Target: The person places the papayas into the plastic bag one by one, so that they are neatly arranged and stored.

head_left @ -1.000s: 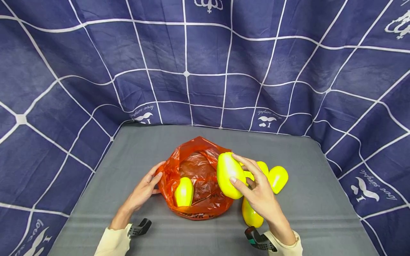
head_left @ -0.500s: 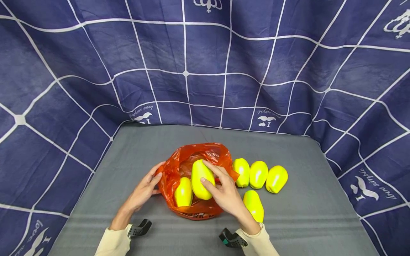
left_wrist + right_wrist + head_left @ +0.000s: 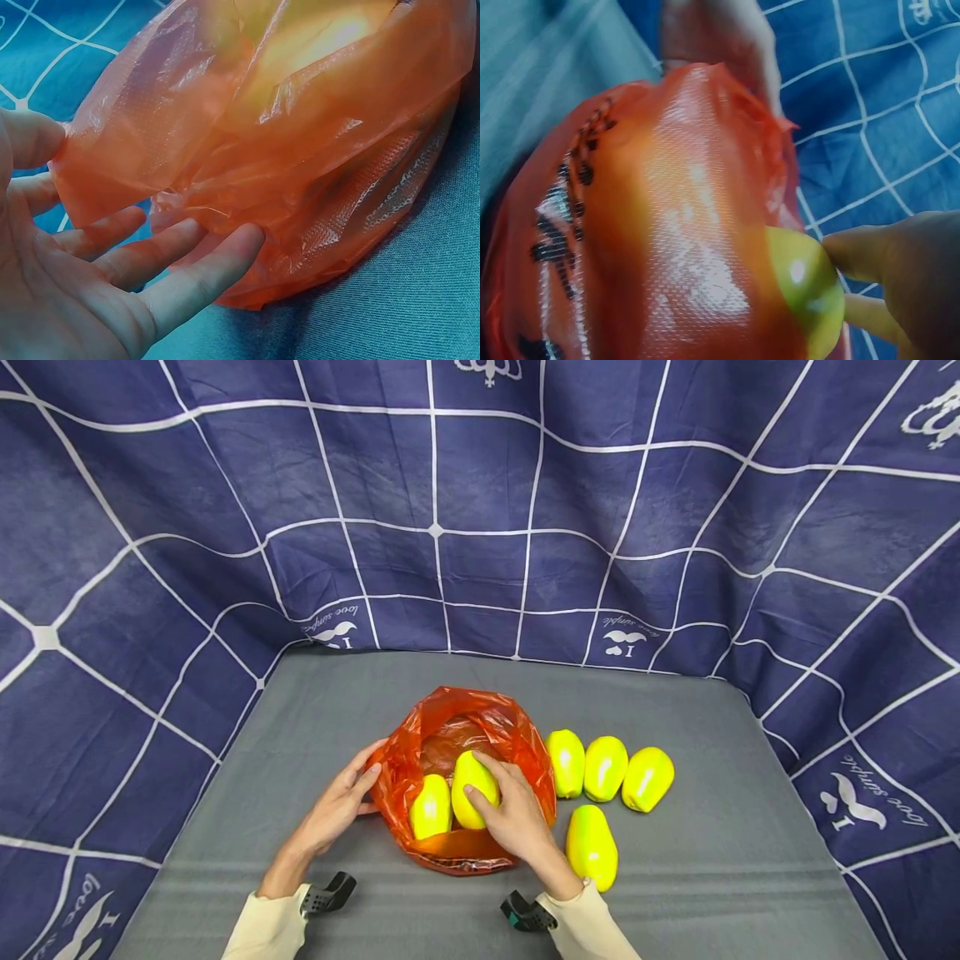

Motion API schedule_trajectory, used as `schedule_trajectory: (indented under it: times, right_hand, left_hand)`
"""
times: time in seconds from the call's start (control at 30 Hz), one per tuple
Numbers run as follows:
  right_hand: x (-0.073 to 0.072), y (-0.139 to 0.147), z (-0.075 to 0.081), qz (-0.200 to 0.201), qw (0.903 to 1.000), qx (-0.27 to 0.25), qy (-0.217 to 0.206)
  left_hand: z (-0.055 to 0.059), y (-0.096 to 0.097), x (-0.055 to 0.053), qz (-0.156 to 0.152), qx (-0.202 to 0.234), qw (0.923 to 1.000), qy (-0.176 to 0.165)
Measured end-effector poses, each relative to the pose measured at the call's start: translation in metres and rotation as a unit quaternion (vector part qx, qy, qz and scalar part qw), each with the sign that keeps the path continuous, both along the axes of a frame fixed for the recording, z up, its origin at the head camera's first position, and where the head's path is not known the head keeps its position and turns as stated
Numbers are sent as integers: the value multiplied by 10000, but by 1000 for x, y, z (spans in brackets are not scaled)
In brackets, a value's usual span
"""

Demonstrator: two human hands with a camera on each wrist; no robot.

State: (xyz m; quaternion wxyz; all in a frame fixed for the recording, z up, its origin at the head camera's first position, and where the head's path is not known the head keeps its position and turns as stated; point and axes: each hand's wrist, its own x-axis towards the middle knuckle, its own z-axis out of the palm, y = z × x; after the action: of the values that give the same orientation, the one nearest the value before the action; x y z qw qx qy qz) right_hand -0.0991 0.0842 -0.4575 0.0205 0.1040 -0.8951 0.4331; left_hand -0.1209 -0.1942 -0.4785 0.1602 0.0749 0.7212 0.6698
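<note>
Bag: one translucent red plastic bag with black print (image 3: 408, 768), mouth spread wide, on the grey cloth-covered surface (image 3: 337, 693), somewhat nearer the left edge than the right and well clear of the far edge.

Left hand (image 3: 335, 802): at the bag's side towards the left edge. Thumb and index finger pinch the rim; the left wrist view shows the remaining fingers spread along the outside of the film.

Right hand (image 3: 517, 814): grasping a smooth, yellow-green, oblong fruit (image 3: 472, 792) between thumb and fingers, inside the bag's mouth, blunt end up and slightly tilted. In the right wrist view its end shows past the red film, fingertips against it. Whether it rests on the bag's bottom cannot be told.

A second yellow-green fruit (image 3: 431, 807) is in the bag, just beside the held one, towards the left edge.

Outside, on the side of the right edge: three yellow-green fruits (image 3: 606, 768) in a close row, the first just beside the bag. One separate yellow fruit (image 3: 592, 847) lies closer to the near side, its lower end by the right cream sleeve (image 3: 588, 927).

Backdrop: dark blue curtain with white grid lines (image 3: 480, 568) along the far edge.
</note>
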Motion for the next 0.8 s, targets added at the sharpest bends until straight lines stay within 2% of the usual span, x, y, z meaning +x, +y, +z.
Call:
schedule_trajectory:
  times: [0.13, 0.33, 0.63, 0.8]
  right_hand:
    - [3, -2, -7, -49, 9993, 378, -66]
    - [4, -1, -12, 153, 9966, 807, -56]
    - [6, 1, -13, 494, 9934, 960, -380]
    - [6, 1, -11, 519, 9921, 1011, -528]
  left_hand:
    - [0, 0, 0, -42, -32, 10000, 40]
    - [1, 1, 0, -39, 14, 10000, 77]
    - [1, 2, 0, -43, -19, 10000, 82]
    - [2, 2, 0, -9, -52, 10000, 60]
